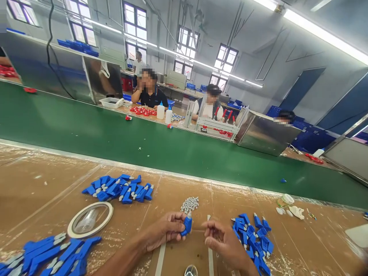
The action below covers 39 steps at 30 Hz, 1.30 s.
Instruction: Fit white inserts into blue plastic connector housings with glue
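My left hand (169, 230) is closed around a small blue plastic part (187, 225) with a pale grey tip that points up. To its right, my right hand (220, 239) hovers over the table with its fingers half curled and the thumb apart; nothing shows in it. Just beyond my hands lies a small heap of grey pieces (190, 204). A pile of blue parts with grey tips (254, 237) lies beside my right hand. Farther left is another pile of blue parts (119, 188), and longer blue parts (54, 255) lie at the near left.
A tape roll (109, 218) encircles a clear plastic cup (87, 220). A green conveyor belt (161, 151) runs across beyond the brown table (135, 218). At the right stands a small jar (285, 200). Several people sit across the belt near red parts (143, 111) and white bottles (160, 112).
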Each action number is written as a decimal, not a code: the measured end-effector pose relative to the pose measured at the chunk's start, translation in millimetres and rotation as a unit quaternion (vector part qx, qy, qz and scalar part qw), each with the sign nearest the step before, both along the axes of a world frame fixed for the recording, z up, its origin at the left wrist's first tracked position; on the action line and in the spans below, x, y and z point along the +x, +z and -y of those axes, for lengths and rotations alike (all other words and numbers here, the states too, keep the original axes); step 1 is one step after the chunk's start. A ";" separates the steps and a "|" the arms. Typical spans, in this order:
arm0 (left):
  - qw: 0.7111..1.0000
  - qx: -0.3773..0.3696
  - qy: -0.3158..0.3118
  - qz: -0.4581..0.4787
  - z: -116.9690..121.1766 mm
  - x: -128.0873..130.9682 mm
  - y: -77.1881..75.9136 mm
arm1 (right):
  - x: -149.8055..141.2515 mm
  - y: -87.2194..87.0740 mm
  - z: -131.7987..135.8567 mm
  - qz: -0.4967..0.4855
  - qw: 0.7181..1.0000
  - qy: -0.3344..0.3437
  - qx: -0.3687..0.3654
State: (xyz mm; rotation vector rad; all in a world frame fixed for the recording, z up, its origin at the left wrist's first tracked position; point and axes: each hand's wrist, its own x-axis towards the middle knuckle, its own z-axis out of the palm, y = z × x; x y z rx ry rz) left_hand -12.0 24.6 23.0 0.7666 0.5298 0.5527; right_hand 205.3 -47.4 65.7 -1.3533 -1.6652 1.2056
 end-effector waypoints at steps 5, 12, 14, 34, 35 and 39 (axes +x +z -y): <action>0.998 0.031 0.006 -0.053 -1.9 -1.9 -3.4 | -3.9 -39.4 30.3 -0.043 0.996 -0.002 -0.076; 0.997 0.030 0.001 -0.070 0.8 4.2 -11.7 | -16.0 -53.8 31.3 -0.038 0.999 -0.023 -0.028; 0.997 0.029 0.004 -0.067 -0.3 3.1 -11.3 | -16.2 -52.9 30.7 -0.015 1.000 -0.017 -0.014; 0.999 0.033 0.015 -0.037 -4.1 -0.5 -17.1 | -21.2 -46.3 43.4 0.160 0.977 0.003 0.139; 0.999 0.032 0.016 -0.036 -4.0 -0.2 -17.8 | -21.4 -46.6 43.8 0.158 0.977 0.010 0.139; 0.999 0.020 0.022 -0.028 -3.3 0.6 -19.0 | -22.6 -42.0 45.1 0.138 0.986 0.019 0.095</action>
